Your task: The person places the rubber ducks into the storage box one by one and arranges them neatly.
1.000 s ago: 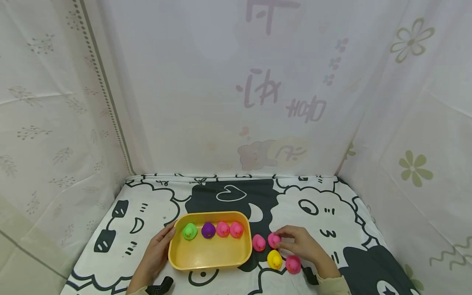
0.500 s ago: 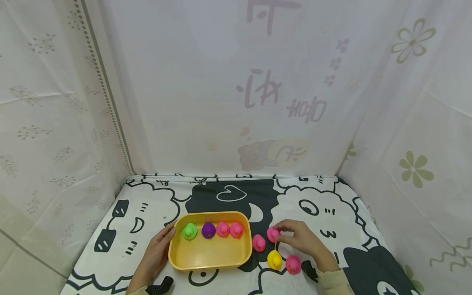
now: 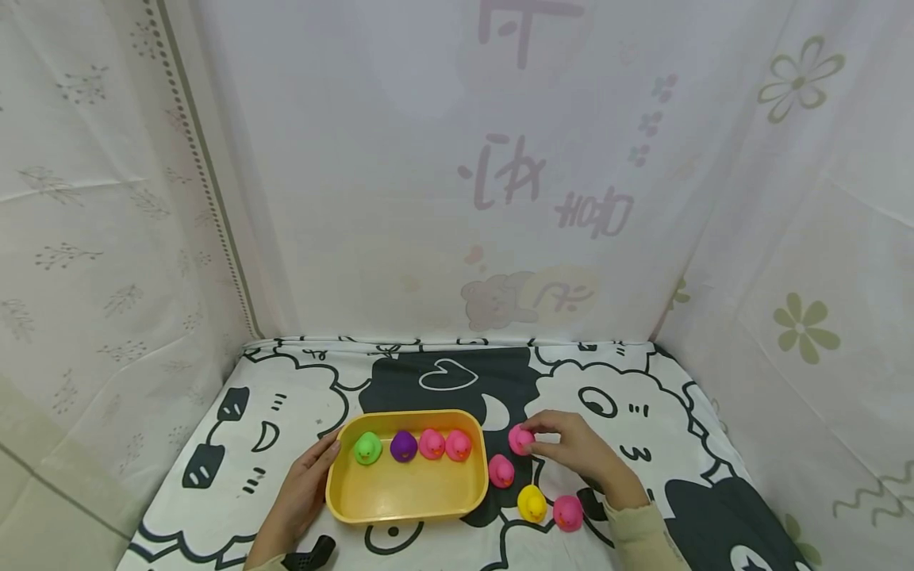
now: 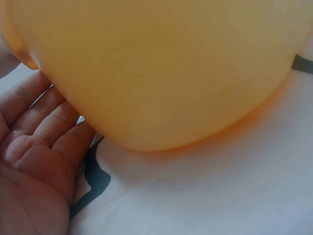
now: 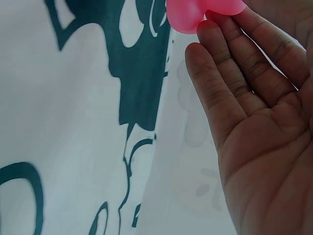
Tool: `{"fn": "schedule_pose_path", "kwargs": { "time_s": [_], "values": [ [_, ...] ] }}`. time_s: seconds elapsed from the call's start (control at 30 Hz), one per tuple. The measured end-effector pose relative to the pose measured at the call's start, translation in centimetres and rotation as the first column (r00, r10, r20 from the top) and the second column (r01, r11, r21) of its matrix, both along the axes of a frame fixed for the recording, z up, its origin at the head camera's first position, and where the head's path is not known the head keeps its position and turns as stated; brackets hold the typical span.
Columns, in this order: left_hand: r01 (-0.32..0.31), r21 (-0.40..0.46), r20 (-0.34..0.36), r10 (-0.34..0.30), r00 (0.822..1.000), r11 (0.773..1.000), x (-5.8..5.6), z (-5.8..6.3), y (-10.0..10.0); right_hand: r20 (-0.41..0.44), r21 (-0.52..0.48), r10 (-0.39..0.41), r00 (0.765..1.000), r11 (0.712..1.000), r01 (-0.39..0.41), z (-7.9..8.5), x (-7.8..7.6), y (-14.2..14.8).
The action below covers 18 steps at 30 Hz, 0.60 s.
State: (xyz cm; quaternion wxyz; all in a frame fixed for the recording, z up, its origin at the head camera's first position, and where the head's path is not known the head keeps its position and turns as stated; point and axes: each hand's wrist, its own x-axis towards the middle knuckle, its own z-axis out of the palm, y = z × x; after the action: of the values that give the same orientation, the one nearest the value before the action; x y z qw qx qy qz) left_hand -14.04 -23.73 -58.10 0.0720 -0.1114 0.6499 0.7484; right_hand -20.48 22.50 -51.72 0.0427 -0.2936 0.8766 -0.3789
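Observation:
A yellow plastic tray (image 3: 407, 500) lies on the cloth, with a green duck (image 3: 367, 448), a purple duck (image 3: 403, 446) and two pink ducks (image 3: 432, 443) in a row along its far side. My left hand (image 3: 307, 484) holds the tray's left edge, thumb at the rim; in the left wrist view its fingers (image 4: 63, 120) lie along the outer wall. Right of the tray, my right hand (image 3: 571, 448) pinches a pink rubber duck (image 3: 520, 438) between thumb and fingers. That duck (image 5: 188, 14) shows only partly at the top of the right wrist view.
On the cloth to the right of the tray are a pink duck (image 3: 501, 471), a yellow duck (image 3: 531, 503) and another pink duck (image 3: 568, 513). The black-and-white patterned cloth (image 3: 443, 377) covers the table. Pale printed curtains (image 3: 357, 198) enclose the back and sides.
My right hand has moved the pinched pink duck away from me and slightly left, off its spot behind the yellow duck. The left hand and the tray have stayed still.

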Motion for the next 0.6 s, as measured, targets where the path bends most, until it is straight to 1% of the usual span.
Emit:
{"fn": "schedule_pose_path", "kwargs": {
  "time_s": [0.23, 0.43, 0.6],
  "values": [
    [0.003, 0.006, -0.009, -0.002, 1.0, 1.0, 0.1, -0.1, 0.0, -0.041, 0.029, 0.028, 0.999, 0.999, -0.027, 1.2, -0.8, -0.9],
    [0.001, -0.004, -0.001, -0.001, 1.0, 1.0, 0.1, 0.0, 0.0, -0.074, 0.018, 0.079, 0.994, 0.997, -0.078, 2.1, -1.4, -1.9],
    [0.0, -0.006, 0.003, 0.0, 1.0, 1.0, 0.2, 0.2, 0.1, -0.054, 0.0, 0.115, 0.992, 0.993, -0.116, 2.7, -1.9, -3.0]
  ]
}}
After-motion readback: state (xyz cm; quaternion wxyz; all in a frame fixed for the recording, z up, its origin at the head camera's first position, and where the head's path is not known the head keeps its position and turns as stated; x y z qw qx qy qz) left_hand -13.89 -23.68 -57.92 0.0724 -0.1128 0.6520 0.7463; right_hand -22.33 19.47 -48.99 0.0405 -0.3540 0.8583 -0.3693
